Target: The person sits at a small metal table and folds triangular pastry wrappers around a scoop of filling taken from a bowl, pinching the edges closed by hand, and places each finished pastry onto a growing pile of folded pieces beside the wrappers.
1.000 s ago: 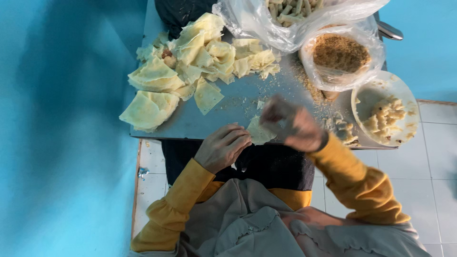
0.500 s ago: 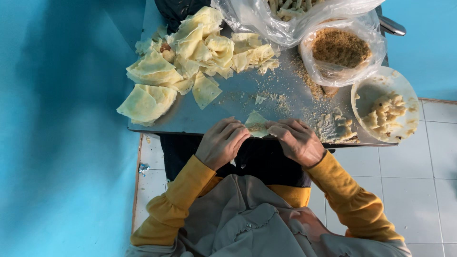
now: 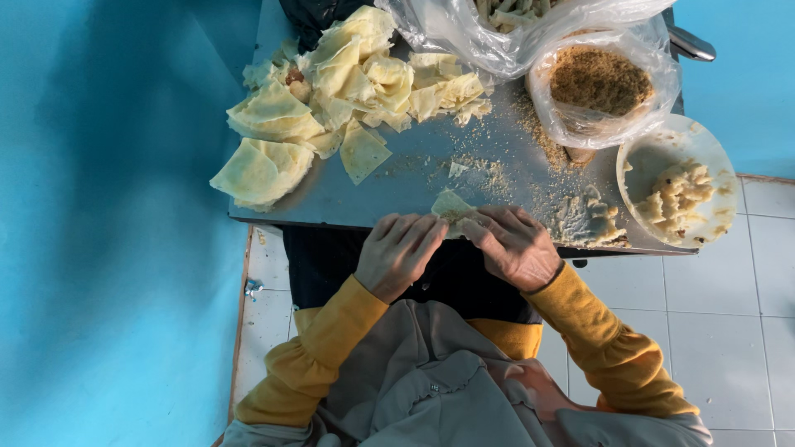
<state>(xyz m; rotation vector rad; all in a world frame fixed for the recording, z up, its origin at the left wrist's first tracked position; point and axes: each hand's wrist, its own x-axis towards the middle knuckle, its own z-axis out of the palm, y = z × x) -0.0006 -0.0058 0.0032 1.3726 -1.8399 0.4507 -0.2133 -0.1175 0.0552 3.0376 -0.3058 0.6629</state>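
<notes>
Mustard-yellow long sleeves with gathered cuffs, a grey garment draped over the chest, dark cloth below.

A single head-worn camera looks almost straight down from above the person, close enough that the yellow sleeves and grey clothing fill the lower frame. The grey worktop [image 3: 397,178] lies across the upper half, its far end cut off by the top edge (there is no second view to share any part), with the blue wall at left and the white tiled floor [image 3: 729,273] at right.
</notes>
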